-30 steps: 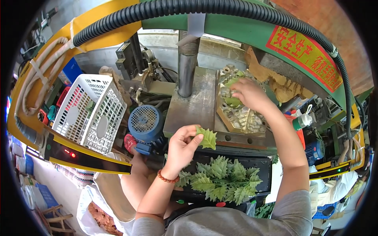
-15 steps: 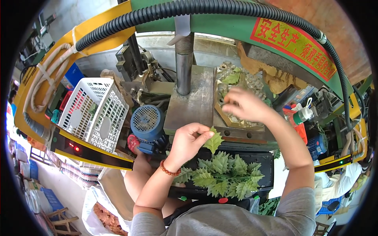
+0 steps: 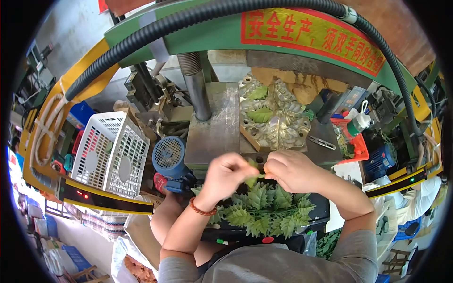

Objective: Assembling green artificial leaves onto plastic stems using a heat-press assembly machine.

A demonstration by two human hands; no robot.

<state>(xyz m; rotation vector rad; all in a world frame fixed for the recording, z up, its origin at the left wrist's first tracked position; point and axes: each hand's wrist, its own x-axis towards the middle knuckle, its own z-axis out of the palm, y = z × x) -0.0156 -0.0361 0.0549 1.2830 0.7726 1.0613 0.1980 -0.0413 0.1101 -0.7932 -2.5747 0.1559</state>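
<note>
My left hand (image 3: 223, 176), with a beaded bracelet above it, pinches a green artificial leaf (image 3: 252, 182) that is partly hidden behind the fingers. My right hand (image 3: 295, 171) meets it, fingers closed at the leaf's edge or stem. Below both hands lies a pile of green artificial leaves (image 3: 271, 207) on the black tray (image 3: 321, 207). Beyond the hands is a brass-coloured metal mould (image 3: 288, 125) with leaf-shaped relief. On its left side rest an upper leaf (image 3: 258, 92) and a lower leaf (image 3: 260, 114).
The mould stands on a steel press bed (image 3: 212, 122), with a thick steel column (image 3: 196, 89) at left. Tweezers (image 3: 322, 142) lie right of the mould. A white plastic basket (image 3: 113, 153) and a blue motor (image 3: 168, 153) are at left. A red bin (image 3: 360, 147) stands at right.
My right hand has come back from the mould to my left hand and closed beside the held leaf. Two leaves now show on the mould. The view has shifted.
</note>
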